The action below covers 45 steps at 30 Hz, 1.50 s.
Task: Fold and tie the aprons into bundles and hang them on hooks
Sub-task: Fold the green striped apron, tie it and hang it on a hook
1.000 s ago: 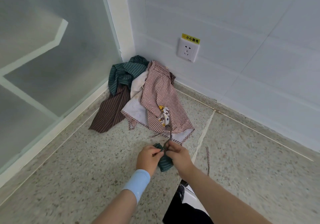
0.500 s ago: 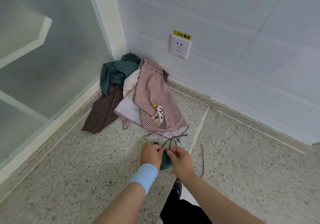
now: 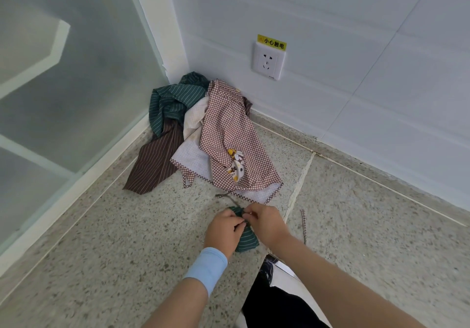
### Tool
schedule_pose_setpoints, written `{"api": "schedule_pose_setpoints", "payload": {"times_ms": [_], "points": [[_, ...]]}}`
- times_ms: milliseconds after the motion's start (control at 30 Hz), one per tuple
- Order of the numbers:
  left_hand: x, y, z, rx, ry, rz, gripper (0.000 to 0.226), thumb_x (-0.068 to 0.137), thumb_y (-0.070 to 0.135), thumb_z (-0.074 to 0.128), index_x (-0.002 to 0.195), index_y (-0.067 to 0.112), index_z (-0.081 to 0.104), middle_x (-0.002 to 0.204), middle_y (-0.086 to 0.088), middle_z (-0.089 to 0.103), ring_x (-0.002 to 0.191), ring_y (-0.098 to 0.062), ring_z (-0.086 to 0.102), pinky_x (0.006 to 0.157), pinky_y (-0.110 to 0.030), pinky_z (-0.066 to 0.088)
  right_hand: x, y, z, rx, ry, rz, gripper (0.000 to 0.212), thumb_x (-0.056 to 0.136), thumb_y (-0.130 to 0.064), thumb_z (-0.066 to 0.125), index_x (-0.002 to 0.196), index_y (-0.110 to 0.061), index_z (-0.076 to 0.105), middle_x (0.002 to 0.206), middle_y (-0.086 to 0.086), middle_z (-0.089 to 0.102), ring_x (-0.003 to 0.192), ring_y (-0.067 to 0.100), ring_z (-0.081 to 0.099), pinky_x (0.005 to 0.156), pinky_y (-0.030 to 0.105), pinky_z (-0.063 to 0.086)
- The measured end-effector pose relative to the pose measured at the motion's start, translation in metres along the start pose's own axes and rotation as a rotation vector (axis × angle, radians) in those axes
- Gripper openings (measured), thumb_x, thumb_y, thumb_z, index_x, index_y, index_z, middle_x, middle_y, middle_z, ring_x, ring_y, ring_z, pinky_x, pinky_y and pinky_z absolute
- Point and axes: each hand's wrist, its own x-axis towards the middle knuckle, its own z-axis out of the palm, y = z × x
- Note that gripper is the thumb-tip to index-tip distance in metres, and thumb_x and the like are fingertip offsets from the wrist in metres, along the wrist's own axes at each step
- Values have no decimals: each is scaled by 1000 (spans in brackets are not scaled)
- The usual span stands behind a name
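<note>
**Apron bundle pinched between both hands, pile waiting in the corner**

Apron bundle [image 3: 246, 240], green w/ thin pale stripes, sits low on the floor [image 3: 101, 264] right in front of me, between my two hands. Nearest the cam I see dark trousers [image 3: 274, 307] at bottom edge and both forearms reaching fwd. Left wrist has a light blue band [image 3: 207, 268]. Left hand [image 3: 223, 230] is curled over the bundle's left side, fingers closed down on the cloth. Right hand [image 3: 265, 223] meets it from the right, thumb and fingertips pinched narrow at the bundle's top, approx where the tie is; can't tell exactly what it's nipping, the fingers cover it. A thin dark tie string [image 3: 229, 199] trails from the bundle's top away toward the pile. Another loose checked strap [image 3: 303, 222] lies on the floor just right of my right hand, apart from it.

Further out, the heap of unfolded aprons fills the corner: brown-and-white checked apron [image 3: 229, 134] w/ a cartoon patch [image 3: 235, 165] on top, white lining showing at its hem; brown striped apron [image 3: 155, 165] spread to the left; green striped apron [image 3: 173, 101] crumpled behind, against the wall.

Beyond that, a white wall socket [image 3: 268, 60] w/ a yellow warning label [image 3: 271, 42] above it. Frosted glass panel [image 3: 63, 86] runs along the left.
</note>
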Motion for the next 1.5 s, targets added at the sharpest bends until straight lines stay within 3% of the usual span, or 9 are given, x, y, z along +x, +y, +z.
{"api": "schedule_pose_setpoints", "payload": {"times_ms": [100, 267, 600, 733, 800, 900, 1133, 1333, 1500], "points": [[-4, 1, -1, 37, 31, 5, 15, 90, 20, 67, 99, 15, 78, 86, -2, 67, 79, -18, 60, 63, -35, 55, -2, -3, 2, 216, 66, 258, 8, 86, -19, 76, 79, -16, 72, 74, 6, 72, 51, 12, 61, 49, 21, 50], [-8, -2, -4, 72, -9, 15, 30, 96, 23, 58, 125, 19, 66, 101, -1, 68, 93, -19, 62, 74, -34, 54, -2, -3, -6, 85, -168, 125, 19, 91, -21, 67, 73, -24, 73, 60, -4, 66, 53, 5, 57, 60, 25, 52], [-6, -2, -13, -45, -98, 47, 11, 94, 15, 60, 103, 19, 63, 96, 5, 67, 87, -10, 61, 76, -28, 53, 3, -14, -14, -186, -462, 222, 15, 95, -15, 58, 93, -5, 69, 78, 2, 59, 68, 15, 53, 56, 21, 39], [-14, -1, -7, -107, -58, 11, 23, 88, 1, 58, 82, 22, 63, 82, 5, 63, 74, -11, 58, 67, -30, 52, 7, -23, -21, -56, -591, 389, 28, 99, -11, 53, 118, 8, 61, 107, 28, 64, 103, 31, 67, 91, 35, 56], [-20, -1, -3, -140, -68, -18, 25, 90, 1, 56, 91, 16, 75, 99, 5, 67, 88, -10, 61, 82, -25, 53, 7, -24, -27, -2, -616, 418, 25, 98, -12, 56, 115, 6, 61, 102, 25, 62, 90, 25, 66, 101, 44, 52], [-27, 9, -3, -244, -71, -101, 21, 89, 18, 64, 107, 16, 75, 114, 13, 60, 104, -2, 56, 94, -15, 44, 5, -19, -30, 228, -586, 528, 9, 99, -12, 55, 102, -5, 61, 77, 6, 53, 62, 16, 49, 88, 39, 54], [-19, 12, -8, -462, -45, -375, 13, 83, 20, 76, 96, 16, 78, 111, 13, 60, 102, -4, 59, 87, -17, 45, -5, -11, -25, 417, -498, 470, 9, 95, -18, 66, 99, -10, 67, 66, 2, 53, 64, 15, 52, 79, 34, 50], [-9, 2, -23, -273, -249, -311, 18, 90, 19, 56, 94, 8, 69, 112, 8, 53, 91, -3, 55, 74, -12, 39, -13, -5, -28, 185, -493, 245, 17, 91, -2, 58, 101, -16, 62, 80, 5, 68, 78, 18, 62, 83, 36, 50], [-13, -8, -26, -196, -370, -202, 20, 94, 24, 60, 102, 11, 73, 115, 7, 59, 103, -6, 57, 94, -17, 43, -12, -6, -27, -97, -337, 144, 20, 91, -8, 65, 83, -26, 65, 74, -7, 67, 74, 14, 64, 74, 29, 54]]}}
